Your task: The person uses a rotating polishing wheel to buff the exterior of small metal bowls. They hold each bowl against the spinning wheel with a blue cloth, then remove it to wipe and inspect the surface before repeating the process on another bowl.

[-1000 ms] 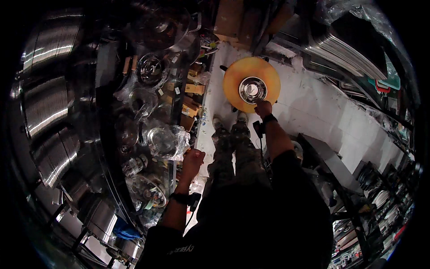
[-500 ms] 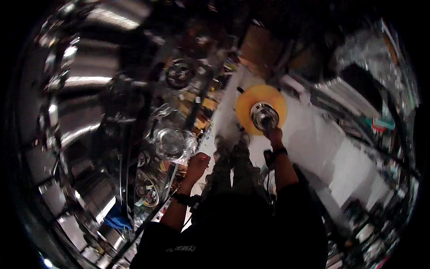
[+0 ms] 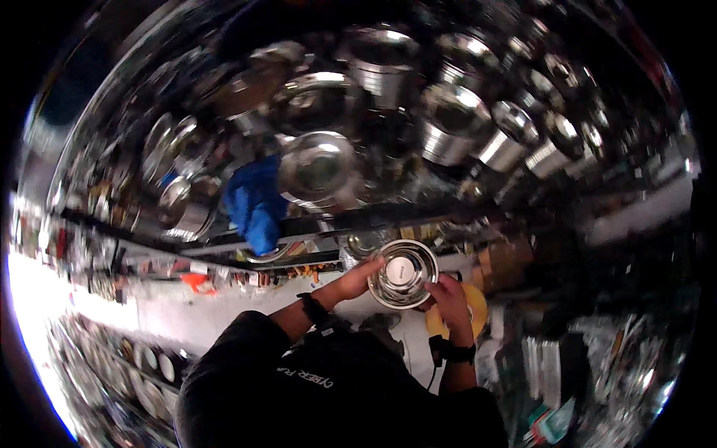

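A shiny steel bowl (image 3: 415, 288) with a round white label (image 3: 401, 272) on its inside bottom is held in front of my body. My left hand (image 3: 355, 281) grips its left rim, fingers partly hidden by the bowl. At the lower right side, my right hand (image 3: 448, 297) has its thumb on the rim and its other fingers partly hidden. Below and behind my right hand shows a round yellow disc (image 3: 476, 308), like a stool seat, partly covered by the hand.
Beyond the bowl runs a rack of steel pots (image 3: 454, 123) and basins. A blue cloth (image 3: 256, 203) hangs over its front edge. A brown cardboard box (image 3: 506, 263) stands right of the bowl. Stacked plates (image 3: 149, 377) line the lower left, and plastic-wrapped goods lie at the right.
The view has swung left toward the pot rack. The steel bowl, earlier in my right hand over the yellow disc, has been raised, and my left hand has taken hold of it too.
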`<state>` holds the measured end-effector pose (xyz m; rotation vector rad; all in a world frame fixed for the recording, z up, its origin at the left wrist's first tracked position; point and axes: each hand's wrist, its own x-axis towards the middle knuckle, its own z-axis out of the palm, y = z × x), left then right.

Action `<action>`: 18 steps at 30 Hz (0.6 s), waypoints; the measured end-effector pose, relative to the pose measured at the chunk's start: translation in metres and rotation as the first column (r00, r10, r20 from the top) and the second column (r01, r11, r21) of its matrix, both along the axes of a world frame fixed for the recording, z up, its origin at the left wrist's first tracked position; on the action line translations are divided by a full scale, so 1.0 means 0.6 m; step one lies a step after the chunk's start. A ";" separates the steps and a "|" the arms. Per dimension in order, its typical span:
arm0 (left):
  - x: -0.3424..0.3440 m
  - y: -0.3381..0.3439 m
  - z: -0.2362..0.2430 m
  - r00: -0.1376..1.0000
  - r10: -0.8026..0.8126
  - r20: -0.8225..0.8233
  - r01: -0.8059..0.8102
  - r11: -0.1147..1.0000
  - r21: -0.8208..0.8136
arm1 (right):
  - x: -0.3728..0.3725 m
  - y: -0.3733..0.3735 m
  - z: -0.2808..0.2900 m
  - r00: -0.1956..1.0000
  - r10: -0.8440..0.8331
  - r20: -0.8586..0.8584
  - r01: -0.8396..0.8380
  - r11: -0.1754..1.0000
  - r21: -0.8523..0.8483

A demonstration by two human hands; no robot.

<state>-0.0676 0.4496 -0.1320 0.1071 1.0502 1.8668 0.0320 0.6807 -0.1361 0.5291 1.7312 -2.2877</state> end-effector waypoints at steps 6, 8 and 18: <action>0.024 -0.232 0.060 0.942 0.319 0.104 -0.334 0.921 0.202 | -0.088 -0.175 0.107 0.852 0.488 -0.189 -0.456 0.870 0.188; 0.037 -0.317 0.076 0.900 0.403 0.165 -0.434 0.860 0.267 | -0.109 -0.255 0.173 0.821 0.497 -0.280 -0.402 0.852 0.334; 0.104 -0.580 0.084 0.588 0.809 0.016 -0.785 0.565 0.254 | -0.348 -0.588 0.155 0.737 0.651 -0.184 0.126 0.134 0.983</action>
